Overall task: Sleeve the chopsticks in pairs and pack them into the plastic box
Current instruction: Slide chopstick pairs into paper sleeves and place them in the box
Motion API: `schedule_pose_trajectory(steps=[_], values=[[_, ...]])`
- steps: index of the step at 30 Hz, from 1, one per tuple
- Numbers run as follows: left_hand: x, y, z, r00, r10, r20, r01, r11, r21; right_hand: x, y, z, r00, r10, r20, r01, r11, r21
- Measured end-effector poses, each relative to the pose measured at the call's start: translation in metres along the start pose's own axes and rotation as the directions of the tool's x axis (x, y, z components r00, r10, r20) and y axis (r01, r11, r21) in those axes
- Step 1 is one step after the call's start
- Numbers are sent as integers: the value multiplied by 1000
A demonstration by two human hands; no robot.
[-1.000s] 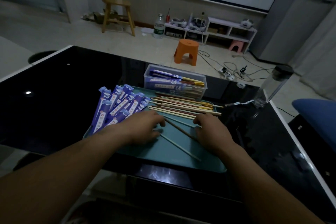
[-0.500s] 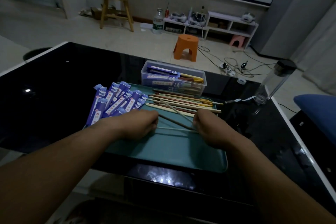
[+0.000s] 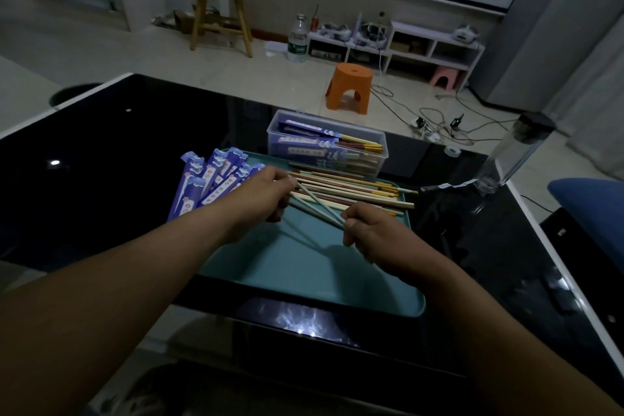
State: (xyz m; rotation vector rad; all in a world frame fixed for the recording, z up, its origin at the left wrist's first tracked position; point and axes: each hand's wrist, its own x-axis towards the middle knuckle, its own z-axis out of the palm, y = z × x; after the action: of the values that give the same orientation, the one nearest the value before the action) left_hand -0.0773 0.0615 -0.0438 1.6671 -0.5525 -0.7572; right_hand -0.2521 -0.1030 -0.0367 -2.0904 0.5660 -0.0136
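Over the middle of the teal tray (image 3: pixel 304 277), the thumb and forefinger of the right hand (image 3: pixel 374 240) pinch the near ends of two pale chopsticks (image 3: pixel 319 205), while the other fingers curl loosely beneath them. The curled fingers of the left hand (image 3: pixel 266 194) grip the far ends of the same two sticks. The sticks run slantwise between the hands, lifted clear of the tray floor, and cross each other close to the left hand. Their shadow falls on the bare teal surface below. Just behind the hands, a heap of loose chopsticks (image 3: pixel 358 187) in cream, reddish and yellow-tipped colours lies across the back of the tray, and some tips reach past its right rim. On the tray's left edge, partly hidden by the left wrist, a fan of purple paper sleeves (image 3: pixel 209 179) lies with its ends pointing away from the person. Touching the tray's far rim stands the clear plastic box (image 3: pixel 378 159), lidless, holding several sleeved pairs laid lengthwise. Everything sits on a glossy black table (image 3: pixel 118 145). A clear bottle (image 3: pixel 513 159) with a dark cap stands near the table's right edge, well apart from the tray.
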Motion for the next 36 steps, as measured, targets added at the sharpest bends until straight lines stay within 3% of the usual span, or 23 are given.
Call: schedule_pose_trajectory(steps=[6, 12, 14, 17, 20, 25, 27, 28, 30, 32, 34, 36], values=[[2, -2, 3, 998, -58, -35, 52, 989, -141, -1, -3, 0, 992, 32, 118, -62, 964, 259], [0, -10, 5, 1000, 27, 1, -27, 996, 84, 0, -1, -2, 988, 149, 53, -157, 912, 379], [1, -12, 5, 999, 33, -22, -29, 990, 135, -1, -1, -6, 983, 179, 30, -168, 837, 520], [3, -13, 8, 998, 41, -54, -35, 995, 96, -2, -4, -6, 982, 190, 0, -124, 643, 756], [-3, -11, 16, 999, 25, -19, -24, 998, 55, 3, -8, 7, 972, 222, -80, -48, 516, 855], [-15, -8, 25, 999, -20, 33, 19, 999, 31, 9, -10, 23, 954, 285, -90, -44, 431, 901], [-18, -2, 25, 999, -9, 43, 2, 989, 147, 9, -12, 26, 957, 279, -76, -63, 457, 887], [-17, 0, 21, 999, 34, 30, -42, 948, 316, 10, -12, 25, 957, 277, -88, -57, 477, 877], [-12, 0, 7, 977, 214, -14, -145, 707, 692, 10, -12, 21, 952, 274, -138, -25, 518, 855], [-6, -2, -15, 937, 341, -78, -112, 503, 857, 10, -9, 16, 946, 273, -177, -6, 558, 830], [-6, 3, -37, 958, 246, -146, 39, 395, 918, 11, -6, 15, 941, 286, -182, -22, 588, 808], [-12, 11, -52, 983, 32, -182, 168, 256, 952, 12, -4, 16, 939, 294, -179, -43, 616, 787]])
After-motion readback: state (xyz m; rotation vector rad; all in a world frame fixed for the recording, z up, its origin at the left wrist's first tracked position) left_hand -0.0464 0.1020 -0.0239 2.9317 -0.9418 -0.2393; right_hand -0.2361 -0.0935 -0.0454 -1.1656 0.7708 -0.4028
